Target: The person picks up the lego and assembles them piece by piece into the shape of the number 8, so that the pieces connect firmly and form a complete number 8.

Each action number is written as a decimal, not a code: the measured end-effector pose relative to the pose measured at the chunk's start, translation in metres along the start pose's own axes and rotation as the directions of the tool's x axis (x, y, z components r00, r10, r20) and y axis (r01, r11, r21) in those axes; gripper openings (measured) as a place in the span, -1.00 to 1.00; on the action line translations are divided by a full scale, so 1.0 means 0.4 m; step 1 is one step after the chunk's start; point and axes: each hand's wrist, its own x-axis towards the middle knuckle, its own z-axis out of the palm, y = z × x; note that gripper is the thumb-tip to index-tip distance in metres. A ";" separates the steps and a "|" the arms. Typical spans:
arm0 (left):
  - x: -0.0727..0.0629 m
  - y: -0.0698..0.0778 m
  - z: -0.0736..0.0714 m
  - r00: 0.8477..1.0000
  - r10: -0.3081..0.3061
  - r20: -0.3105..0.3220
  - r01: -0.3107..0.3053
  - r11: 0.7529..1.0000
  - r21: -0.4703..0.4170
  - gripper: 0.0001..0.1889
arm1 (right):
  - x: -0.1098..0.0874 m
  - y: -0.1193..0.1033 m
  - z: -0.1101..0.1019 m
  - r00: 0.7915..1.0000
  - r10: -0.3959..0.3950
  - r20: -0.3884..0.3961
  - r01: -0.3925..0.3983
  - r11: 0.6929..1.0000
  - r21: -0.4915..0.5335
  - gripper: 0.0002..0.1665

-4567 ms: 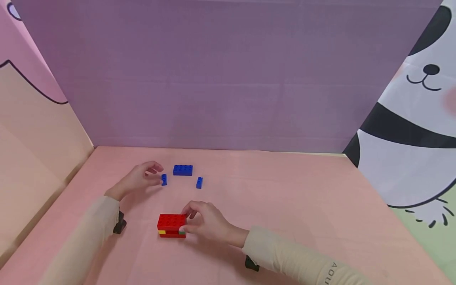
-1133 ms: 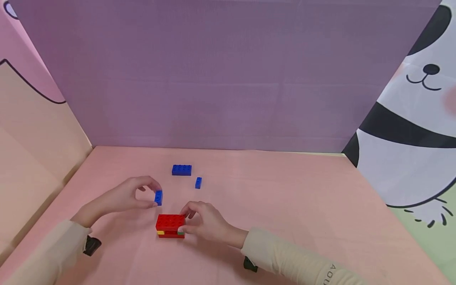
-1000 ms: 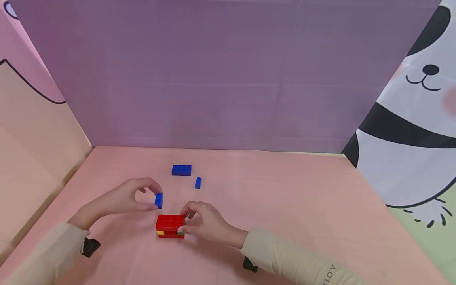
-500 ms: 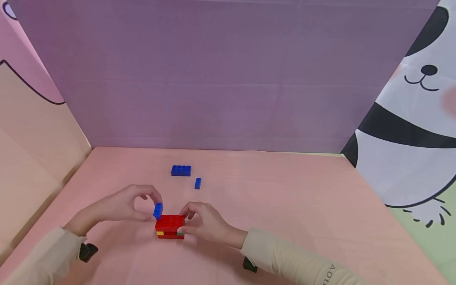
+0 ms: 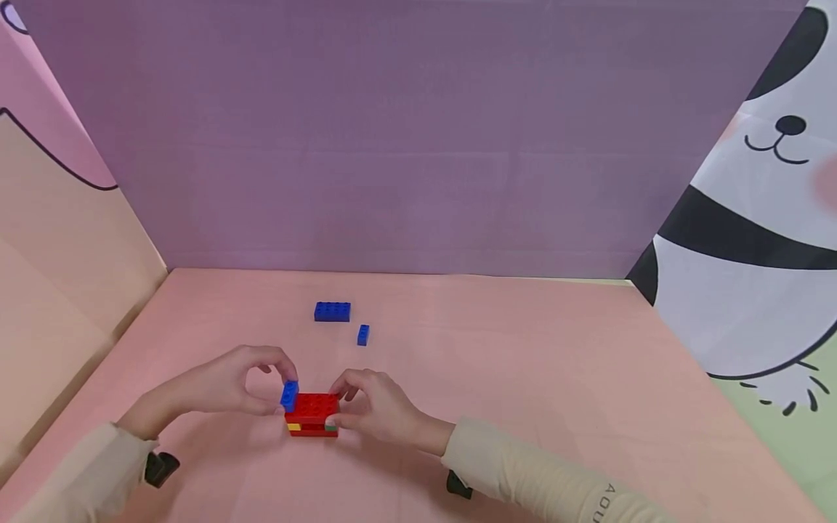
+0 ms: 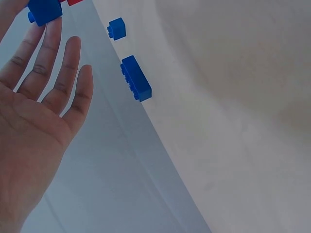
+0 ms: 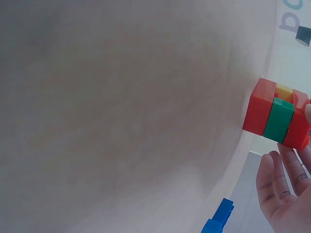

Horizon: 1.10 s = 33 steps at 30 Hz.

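My left hand [image 5: 225, 385] pinches a small blue building brick [image 5: 289, 396] between thumb and fingertips. That brick is at the left end of the top red brick [image 5: 317, 408], overlapping its studs in the head view. The stack has a red brick above and another below, with a yellow brick [image 5: 294, 427] at the left and a green brick [image 7: 279, 120] at the right between them. My right hand [image 5: 382, 410] grips the stack's right end with thumb in front and fingers behind. In the left wrist view the held blue brick [image 6: 44, 10] shows at the top corner.
Behind the stack on the pink table [image 5: 523, 378] lie a larger blue brick [image 5: 332, 312] and a second small blue brick [image 5: 362, 335]. A purple backdrop [image 5: 405, 145] rises at the table's far edge, with printed panels [image 5: 752, 290] at the sides.
My left hand has picked up the left small blue brick, brought it toward me and lowered it onto the red stack's left end. The right hand has stayed on the stack.
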 end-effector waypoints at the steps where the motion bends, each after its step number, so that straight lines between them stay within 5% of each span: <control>1: 0.000 0.000 0.000 1.000 0.004 0.000 -0.004 1.000 0.000 -0.69 | 0.000 -0.001 -0.001 1.000 0.000 0.000 0.000 1.000 -0.001 -0.68; 33: -0.004 -0.002 0.014 0.998 0.057 -0.018 -0.057 0.998 -0.007 -0.68 | -0.003 0.000 0.003 1.000 -0.002 -0.018 0.002 1.000 0.002 -0.67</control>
